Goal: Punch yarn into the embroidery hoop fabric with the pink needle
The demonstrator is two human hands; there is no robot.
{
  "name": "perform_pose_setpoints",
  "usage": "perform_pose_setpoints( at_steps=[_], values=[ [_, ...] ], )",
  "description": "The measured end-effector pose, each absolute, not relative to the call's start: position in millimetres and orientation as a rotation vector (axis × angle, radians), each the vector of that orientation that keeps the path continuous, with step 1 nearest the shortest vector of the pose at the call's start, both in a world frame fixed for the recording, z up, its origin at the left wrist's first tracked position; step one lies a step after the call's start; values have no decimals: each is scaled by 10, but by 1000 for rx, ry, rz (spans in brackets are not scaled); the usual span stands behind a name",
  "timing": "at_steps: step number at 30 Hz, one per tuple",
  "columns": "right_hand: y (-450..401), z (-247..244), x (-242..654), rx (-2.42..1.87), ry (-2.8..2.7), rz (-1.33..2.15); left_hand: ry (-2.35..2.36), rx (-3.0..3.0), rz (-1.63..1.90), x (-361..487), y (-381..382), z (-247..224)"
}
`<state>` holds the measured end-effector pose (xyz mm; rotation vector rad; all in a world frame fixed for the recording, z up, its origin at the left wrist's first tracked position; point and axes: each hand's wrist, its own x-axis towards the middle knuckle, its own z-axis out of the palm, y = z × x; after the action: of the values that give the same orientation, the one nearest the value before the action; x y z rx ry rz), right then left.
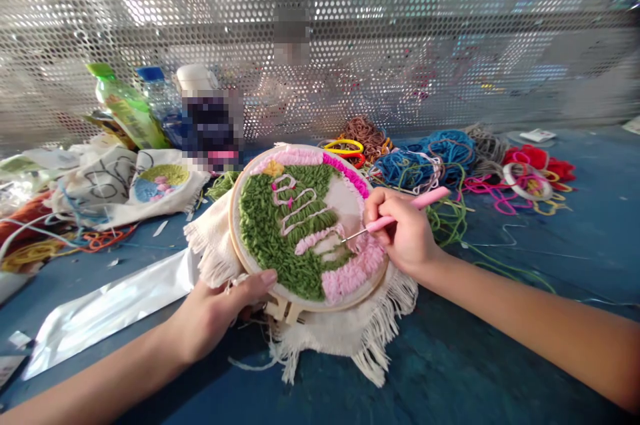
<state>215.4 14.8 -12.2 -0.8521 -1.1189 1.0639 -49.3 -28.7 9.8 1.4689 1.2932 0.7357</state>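
- Round hoop stood mid-view, just over the blue table; fringed cloth stretched in it, bearing green loops and pink loops.
- Left hand gripped the hoop's lower-left edge, thumb on top, fingers mostly hidden.
- Right hand closed around a pink-handled needle tool, tip at the cloth near pink yarn.
- Silvery packet lay left of the hoop.
- Blue yarn sat behind, right.
- Green-capped bottle stood back left, before a perforated panel.
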Motion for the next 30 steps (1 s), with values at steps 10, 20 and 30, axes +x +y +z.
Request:
perform_pose_setpoints(
  at_steps=[10, 20, 30],
  values=[
    [75, -108, 2150, -958, -1323, 947, 1255, 1557, 813, -429, -337, 176],
    [32, -48, 2056, -1083, -1795, 870, 1214, 1676, 780, -458, -338, 170],
    [151, -101, 2175, -872, -1170, 1082, 1253, 1610, 779, -497, -280, 74]
  ],
)
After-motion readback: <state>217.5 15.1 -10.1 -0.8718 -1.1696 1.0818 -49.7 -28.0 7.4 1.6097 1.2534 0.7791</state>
